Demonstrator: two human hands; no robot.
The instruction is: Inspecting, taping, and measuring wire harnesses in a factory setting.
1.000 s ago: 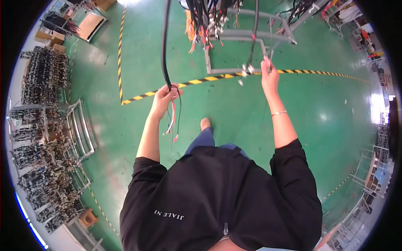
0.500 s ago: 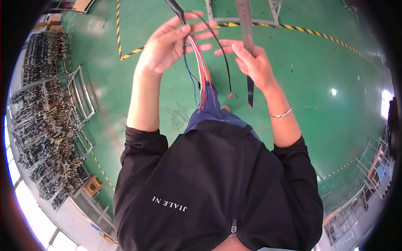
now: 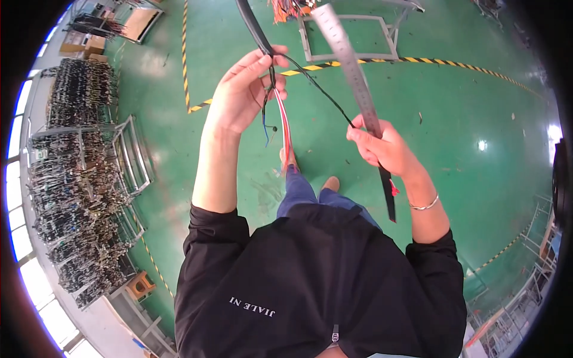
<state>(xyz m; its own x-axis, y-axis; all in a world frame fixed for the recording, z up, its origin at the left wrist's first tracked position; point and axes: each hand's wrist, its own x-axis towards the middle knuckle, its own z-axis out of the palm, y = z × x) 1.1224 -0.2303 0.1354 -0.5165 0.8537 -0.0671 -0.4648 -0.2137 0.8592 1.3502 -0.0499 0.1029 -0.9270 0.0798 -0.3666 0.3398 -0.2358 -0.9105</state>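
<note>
My left hand [image 3: 236, 92] pinches a wiring harness where its thick black sheath [image 3: 253, 27] ends, thumb on top. Below the grip hang loose white, red and pink wires [image 3: 284, 122], plus a short blue-tipped wire [image 3: 265, 134]. From that same spot a thin black branch cable [image 3: 322, 91] runs taut to my right hand [image 3: 382, 146]. Closed fingers there hold the branch together with a long metal ruler [image 3: 349, 62]. The ruler slants up toward the harness, and its dark lower end sticks out under the palm. Beside that end shows the branch's small red tip [image 3: 394, 188].
On the left stands a metal rack [image 3: 134, 155] near dense bundles of hanging harnesses [image 3: 77, 197]. A grey metal frame [image 3: 349, 58] stands ahead, with orange-red wires [image 3: 289, 9] beside it. Yellow-black tape [image 3: 465, 61] marks the green floor. An orange stool [image 3: 140, 286] sits lower left.
My right hand has closed on the black branch cable, which hung free before, and drawn it right and nearer to me. The ruler now tilts left at its top. My left hand still holds the harness.
</note>
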